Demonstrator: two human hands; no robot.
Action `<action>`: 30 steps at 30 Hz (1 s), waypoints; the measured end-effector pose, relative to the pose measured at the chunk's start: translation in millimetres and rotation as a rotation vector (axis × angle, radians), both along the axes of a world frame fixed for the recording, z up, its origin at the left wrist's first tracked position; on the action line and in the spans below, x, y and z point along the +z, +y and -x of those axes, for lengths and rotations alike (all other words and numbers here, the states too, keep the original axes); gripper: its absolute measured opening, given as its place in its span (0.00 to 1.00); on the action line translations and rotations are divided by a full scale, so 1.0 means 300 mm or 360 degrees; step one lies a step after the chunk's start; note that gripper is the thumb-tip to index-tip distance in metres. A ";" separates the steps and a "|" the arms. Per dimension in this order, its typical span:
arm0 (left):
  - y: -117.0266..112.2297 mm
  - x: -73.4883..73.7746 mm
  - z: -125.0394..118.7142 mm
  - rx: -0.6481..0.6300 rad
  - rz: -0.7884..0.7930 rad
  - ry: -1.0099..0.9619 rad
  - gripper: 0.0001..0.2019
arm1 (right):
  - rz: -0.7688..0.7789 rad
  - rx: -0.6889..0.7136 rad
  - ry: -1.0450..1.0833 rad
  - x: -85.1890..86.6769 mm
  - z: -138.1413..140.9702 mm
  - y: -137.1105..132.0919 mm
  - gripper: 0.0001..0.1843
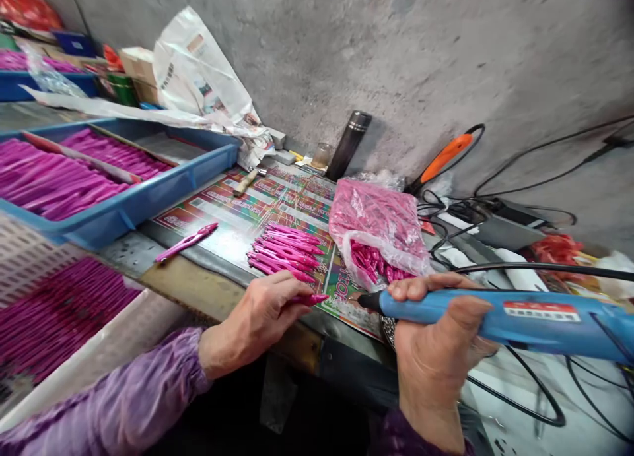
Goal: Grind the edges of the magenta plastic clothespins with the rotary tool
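Observation:
My left hand (257,321) is closed around a pink pen (310,299), its tip sticking out to the right. My right hand (438,350) grips a blue electric screwdriver (500,314) held level, its black tip pointing left at the pen's end, a short gap between them. Just beyond my left hand lies a pile of pink pens (287,250) on a printed sheet (238,208). A clear plastic bag of pink parts (379,228) sits behind the tool's tip.
A blue tray (148,195) of purple-pink pens stands at the left, a white crate (30,261) of more below it. One loose pink pen (185,242) lies near the tray. A dark flask (348,144), an orange-handled tool (443,158) and tangled black cables (495,212) lie by the wall.

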State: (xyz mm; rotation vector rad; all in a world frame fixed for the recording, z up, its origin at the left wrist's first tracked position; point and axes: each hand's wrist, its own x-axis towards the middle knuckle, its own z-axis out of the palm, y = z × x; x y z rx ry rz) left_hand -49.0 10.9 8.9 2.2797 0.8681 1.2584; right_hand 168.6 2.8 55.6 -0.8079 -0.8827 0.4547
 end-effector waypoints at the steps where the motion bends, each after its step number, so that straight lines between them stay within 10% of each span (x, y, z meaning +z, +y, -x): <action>1: -0.002 -0.003 -0.014 -0.0020 -0.0006 0.0024 0.04 | 0.0038 0.0021 0.0016 0.005 0.004 -0.007 0.33; 14: 0.012 -0.023 -0.119 -0.0062 -0.0206 0.0847 0.09 | 0.0303 0.0199 0.0222 0.039 -0.004 -0.051 0.39; 30: 0.019 -0.066 -0.145 0.0030 -0.0422 0.0757 0.10 | 0.0256 0.0283 0.0343 0.081 0.002 -0.065 0.38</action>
